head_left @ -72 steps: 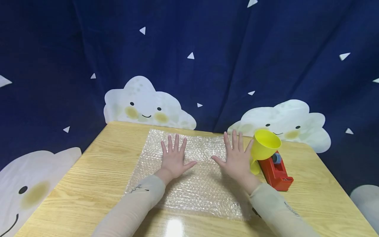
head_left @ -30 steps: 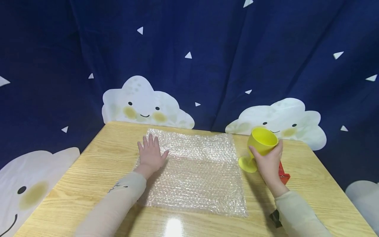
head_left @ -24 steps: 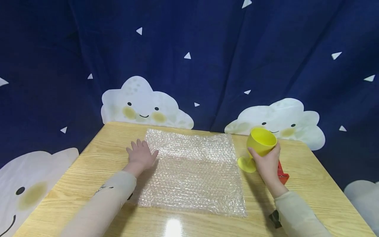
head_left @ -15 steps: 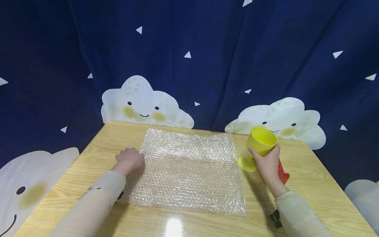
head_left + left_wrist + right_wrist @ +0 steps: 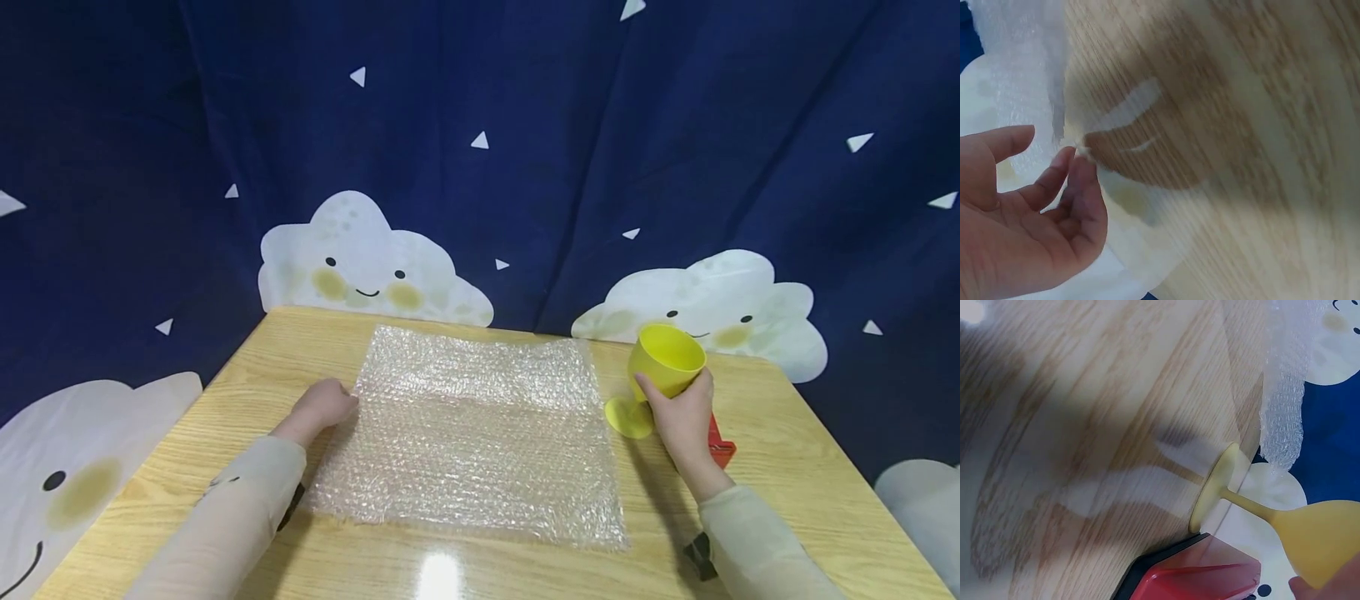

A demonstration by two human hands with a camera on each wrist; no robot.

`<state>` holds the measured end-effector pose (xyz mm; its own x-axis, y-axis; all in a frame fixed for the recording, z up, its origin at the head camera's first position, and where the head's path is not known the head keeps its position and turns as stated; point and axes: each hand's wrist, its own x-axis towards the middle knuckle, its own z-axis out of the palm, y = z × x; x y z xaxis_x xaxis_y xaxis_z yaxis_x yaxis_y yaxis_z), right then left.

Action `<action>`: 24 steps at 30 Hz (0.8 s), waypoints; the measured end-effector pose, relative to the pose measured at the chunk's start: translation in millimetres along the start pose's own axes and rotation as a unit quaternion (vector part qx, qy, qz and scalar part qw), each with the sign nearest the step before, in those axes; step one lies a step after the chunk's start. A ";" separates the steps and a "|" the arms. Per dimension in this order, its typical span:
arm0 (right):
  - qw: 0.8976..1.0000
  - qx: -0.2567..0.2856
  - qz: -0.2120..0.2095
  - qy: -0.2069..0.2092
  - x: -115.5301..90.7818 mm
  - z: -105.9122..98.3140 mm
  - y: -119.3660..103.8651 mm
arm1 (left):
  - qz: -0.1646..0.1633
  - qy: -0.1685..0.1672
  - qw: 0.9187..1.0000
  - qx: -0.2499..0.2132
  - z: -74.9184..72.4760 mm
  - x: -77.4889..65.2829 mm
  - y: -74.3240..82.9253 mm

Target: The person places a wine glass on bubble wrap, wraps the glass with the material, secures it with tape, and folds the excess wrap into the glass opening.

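A sheet of clear bubble wrap (image 5: 480, 450) lies spread on the wooden table, with a crease across its upper part. My left hand (image 5: 326, 402) is at its left edge, fingers bent; in the left wrist view the left hand's fingertips (image 5: 1069, 153) are close to the sheet's edge, while the thumb stays apart from them. Whether they touch the sheet is unclear. Right of the sheet, my right hand (image 5: 686, 417) grips the bowl of a yellow plastic goblet (image 5: 660, 358) from its right side. In the right wrist view the goblet's round foot (image 5: 1216, 487) appears to stand on the tabletop.
A red tape dispenser (image 5: 720, 450) sits right behind the right hand, mostly hidden by it; the right wrist view shows it close to the goblet's foot. A dark blue curtain (image 5: 480, 150) with clouds borders the table's far edge.
Both hands lay flat over the bubble wrap at first. The right moved to the goblet and took hold of it. The left slid leftward to the sheet's left edge, its fingers bending.
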<state>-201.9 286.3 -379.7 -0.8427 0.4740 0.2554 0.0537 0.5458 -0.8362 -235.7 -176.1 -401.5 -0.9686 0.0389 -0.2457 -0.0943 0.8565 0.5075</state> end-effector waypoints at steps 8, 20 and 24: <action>1.000 0.015 -0.018 0.014 -0.6 -3.1 -2.2 | 0.002 -0.013 0.997 -0.082 2.8 4.0 -5.7; 0.998 0.025 -0.037 0.040 -6.7 -9.1 -35.1 | 0.024 -0.026 0.993 -0.113 2.0 5.7 -12.3; 0.999 0.047 -0.020 0.017 -13.5 -3.7 -52.9 | 0.026 -0.018 0.992 -0.125 2.2 7.5 -14.6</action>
<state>-191.4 253.5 -337.2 -0.8245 0.4768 0.3047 -0.0315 0.4991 -0.8660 -241.1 -187.2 -412.6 -0.9653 0.1020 -0.2402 -0.1026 0.6981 0.7086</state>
